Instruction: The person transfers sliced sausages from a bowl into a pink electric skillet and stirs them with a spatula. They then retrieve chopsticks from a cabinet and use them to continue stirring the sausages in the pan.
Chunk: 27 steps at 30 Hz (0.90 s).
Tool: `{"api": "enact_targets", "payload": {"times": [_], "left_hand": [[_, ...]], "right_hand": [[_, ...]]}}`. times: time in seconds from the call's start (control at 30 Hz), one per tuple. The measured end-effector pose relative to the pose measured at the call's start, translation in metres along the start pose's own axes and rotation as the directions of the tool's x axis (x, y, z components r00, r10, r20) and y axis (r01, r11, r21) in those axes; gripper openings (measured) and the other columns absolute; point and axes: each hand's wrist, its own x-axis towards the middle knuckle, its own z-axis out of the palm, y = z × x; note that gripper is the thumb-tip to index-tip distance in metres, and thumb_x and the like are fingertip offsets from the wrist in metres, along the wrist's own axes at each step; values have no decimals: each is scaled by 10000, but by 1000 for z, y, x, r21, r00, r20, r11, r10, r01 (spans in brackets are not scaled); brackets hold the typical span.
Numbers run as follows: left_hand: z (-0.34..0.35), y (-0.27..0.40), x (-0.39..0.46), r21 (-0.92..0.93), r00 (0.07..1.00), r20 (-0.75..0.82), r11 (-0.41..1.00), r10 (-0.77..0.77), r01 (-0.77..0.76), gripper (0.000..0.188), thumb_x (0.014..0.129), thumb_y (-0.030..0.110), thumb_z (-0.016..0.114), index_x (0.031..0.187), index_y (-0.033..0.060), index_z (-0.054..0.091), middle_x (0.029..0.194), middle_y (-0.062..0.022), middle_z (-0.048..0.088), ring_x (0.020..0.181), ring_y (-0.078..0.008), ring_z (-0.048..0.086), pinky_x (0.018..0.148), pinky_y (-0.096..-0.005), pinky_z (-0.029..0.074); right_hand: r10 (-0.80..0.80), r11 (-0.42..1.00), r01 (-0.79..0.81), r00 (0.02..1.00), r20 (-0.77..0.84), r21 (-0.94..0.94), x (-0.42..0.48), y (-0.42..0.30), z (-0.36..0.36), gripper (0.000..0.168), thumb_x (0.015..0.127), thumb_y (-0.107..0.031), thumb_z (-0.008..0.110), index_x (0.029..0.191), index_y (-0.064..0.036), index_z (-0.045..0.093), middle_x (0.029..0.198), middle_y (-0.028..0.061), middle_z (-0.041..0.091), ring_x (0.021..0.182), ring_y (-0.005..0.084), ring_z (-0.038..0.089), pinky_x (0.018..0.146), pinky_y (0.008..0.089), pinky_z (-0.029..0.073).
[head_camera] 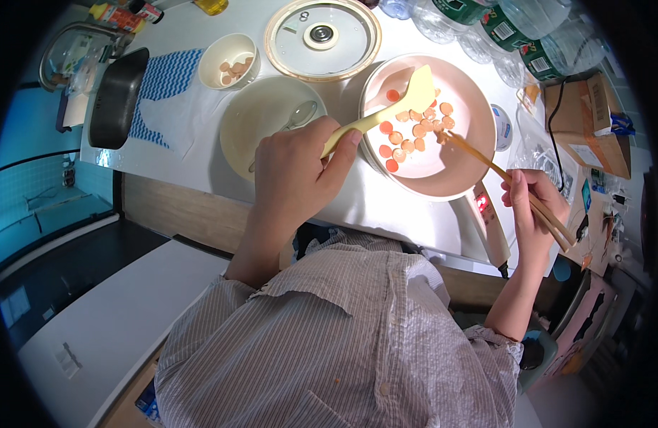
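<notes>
My left hand (302, 160) grips the handle of a yellow spatula (419, 91), whose blade is over the far part of a white electric frying pan (470, 171). Round slices of sausage (407, 145), some redder than others, lie scattered on the pan's floor. Wooden chopsticks (481, 159) are held in my right hand (535, 206), beyond the pan's near right rim. Their tips touch or nearly touch the slices at the right of the group. Red lit digits show on the pan's handle (484, 214), which points toward me.
A wide pale bowl (241, 115) with a spoon (302, 113) stands left of the pan. Behind are a small bowl (208, 67) of slices and a glass lid (286, 45). Plastic bottles (553, 53) and a cardboard box (575, 107) line the right. A black tray (118, 101) is far left.
</notes>
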Motion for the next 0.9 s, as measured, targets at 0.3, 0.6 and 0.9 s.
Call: {"api": "enact_targets", "payload": {"times": [0.3,0.6,0.9], "left_hand": [[0,-2,-1,-5,999,-2,999,33,-33,237,948,208,690,818,12,658,559,-94,581,458,-188,545,459,-327,394],[0,-2,-3,-19,1000,-10,999,27,-27,190,944,165,702,864,-7,688,550,-80,565,447,-135,516,453,-294,371],[0,-1,-2,-8,1000,-2,1000,10,-10,296,946,294,677,770,59,640,571,-112,623,479,-280,620,472,-382,449]], "right_hand": [[95,993,-92,995,-37,80,-3,2,4,274,987,-202,674,837,26,704,654,57,678,542,80,611,531,214,472],[-96,993,98,995,29,-65,-4,-2,4,204,926,-132,696,799,27,703,622,91,643,535,137,611,542,255,470],[-140,987,148,983,114,-66,-5,-7,3,164,893,-104,708,795,27,703,654,91,672,543,152,626,548,257,481]]}}
